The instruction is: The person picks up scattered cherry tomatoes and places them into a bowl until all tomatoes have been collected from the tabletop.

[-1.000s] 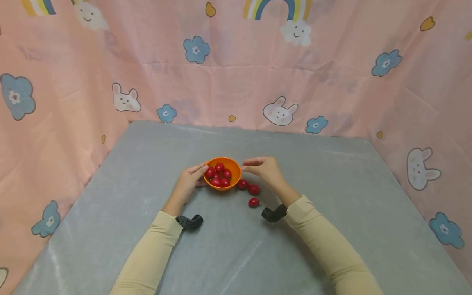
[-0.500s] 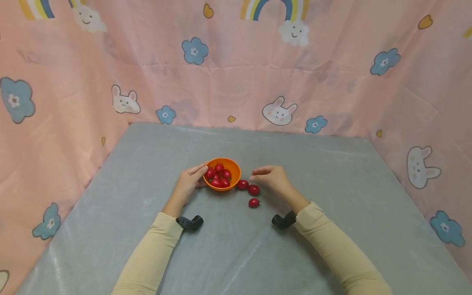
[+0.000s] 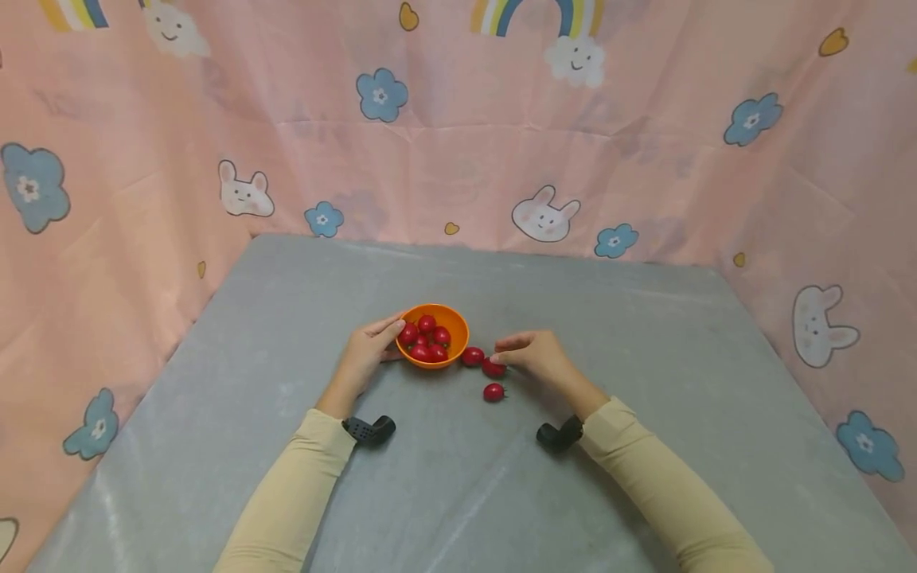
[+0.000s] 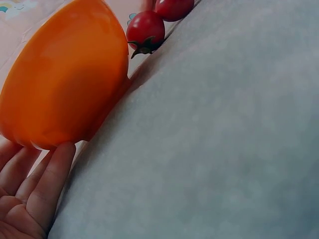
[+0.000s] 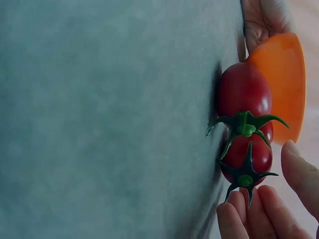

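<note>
An orange bowl (image 3: 453, 325) stands on the table with several cherry tomatoes (image 3: 420, 352) inside. My left hand (image 3: 360, 358) holds it from the left, thumb at the rim and fingers against the outer wall (image 4: 65, 79). To the bowl's right lie three loose tomatoes: one beside the bowl (image 3: 472, 356), a middle tomato (image 3: 493, 369) and a nearer tomato (image 3: 494, 392). My right hand (image 3: 542, 356) is at the middle tomato. In the right wrist view its fingers (image 5: 261, 214) reach that tomato (image 5: 256, 157), while the thumb (image 5: 301, 174) stands apart from it.
A grey cloth-like surface covers the table (image 3: 401, 493). Behind and at both sides hangs a pink printed curtain (image 3: 458, 159). Both wrists wear black camera mounts, one left (image 3: 370, 431) and one right (image 3: 559, 435).
My right hand has drawn back from the bowl's right rim, rightward and down to the middle loose tomato. My left hand and the bowl stay in place.
</note>
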Motion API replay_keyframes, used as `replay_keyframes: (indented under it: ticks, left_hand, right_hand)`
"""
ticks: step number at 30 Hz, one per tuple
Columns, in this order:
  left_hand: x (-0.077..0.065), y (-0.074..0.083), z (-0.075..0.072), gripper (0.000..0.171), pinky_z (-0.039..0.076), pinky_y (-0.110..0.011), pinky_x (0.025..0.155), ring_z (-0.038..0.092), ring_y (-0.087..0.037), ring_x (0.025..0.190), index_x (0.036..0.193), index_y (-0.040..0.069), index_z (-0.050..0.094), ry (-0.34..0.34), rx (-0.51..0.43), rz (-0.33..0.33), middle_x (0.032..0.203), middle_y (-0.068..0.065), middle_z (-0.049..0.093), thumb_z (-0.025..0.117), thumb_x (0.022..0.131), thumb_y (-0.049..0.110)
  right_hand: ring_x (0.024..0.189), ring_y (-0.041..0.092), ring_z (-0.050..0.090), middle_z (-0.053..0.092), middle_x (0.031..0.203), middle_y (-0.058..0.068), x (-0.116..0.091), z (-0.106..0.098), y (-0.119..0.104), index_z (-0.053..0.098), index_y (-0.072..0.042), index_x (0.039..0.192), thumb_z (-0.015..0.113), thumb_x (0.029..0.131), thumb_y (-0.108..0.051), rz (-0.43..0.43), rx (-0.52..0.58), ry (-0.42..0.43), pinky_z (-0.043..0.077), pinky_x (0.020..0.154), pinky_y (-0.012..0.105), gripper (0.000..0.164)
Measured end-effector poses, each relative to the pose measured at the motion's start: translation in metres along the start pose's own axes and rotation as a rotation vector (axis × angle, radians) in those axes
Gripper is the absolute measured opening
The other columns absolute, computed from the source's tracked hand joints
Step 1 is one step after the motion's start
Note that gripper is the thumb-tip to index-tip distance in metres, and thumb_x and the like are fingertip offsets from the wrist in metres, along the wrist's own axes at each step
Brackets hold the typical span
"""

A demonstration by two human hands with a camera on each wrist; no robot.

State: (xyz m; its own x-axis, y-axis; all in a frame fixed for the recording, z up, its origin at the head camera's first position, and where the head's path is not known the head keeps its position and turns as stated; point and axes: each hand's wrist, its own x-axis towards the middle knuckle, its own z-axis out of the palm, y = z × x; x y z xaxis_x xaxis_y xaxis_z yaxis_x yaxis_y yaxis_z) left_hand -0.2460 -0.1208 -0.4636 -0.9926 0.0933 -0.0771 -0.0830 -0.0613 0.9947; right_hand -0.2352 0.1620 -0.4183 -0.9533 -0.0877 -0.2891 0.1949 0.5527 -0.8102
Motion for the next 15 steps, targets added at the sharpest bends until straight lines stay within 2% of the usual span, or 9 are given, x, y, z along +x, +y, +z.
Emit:
replay_keyframes:
  ticks: [6, 15]
  left_hand:
    - [0.0002, -0.0008, 0.0005, 0.047, 0.056, -0.032, 0.079, 0.059, -0.015, 0.108, 0.128, 0.011, 0.057, -0.001, 0.001, 0.004, 0.133, -0.006, 0.054, 0.062, 0.089, 0.035]
    - [0.0013, 0.0006, -0.0022, 0.046, 0.056, -0.031, 0.079, 0.057, -0.017, 0.111, 0.128, 0.011, 0.057, 0.000, 0.004, -0.009, 0.133, -0.005, 0.054, 0.062, 0.089, 0.035]
  right_hand:
    - [0.097, 0.019, 0.057, 0.070, 0.106, 0.003, -0.0021, 0.0019, 0.0018, 0.071, -0.012, 0.107, 0.080, 0.071, -0.031, 0.000, -0.023, -0.016, 0.052, 0.083, 0.029, 0.041]
    - [0.096, 0.020, 0.056, 0.069, 0.107, 0.003, -0.0020, 0.0042, 0.0026, 0.072, -0.014, 0.105, 0.080, 0.071, -0.029, -0.005, -0.038, -0.014, 0.051, 0.077, 0.026, 0.038]
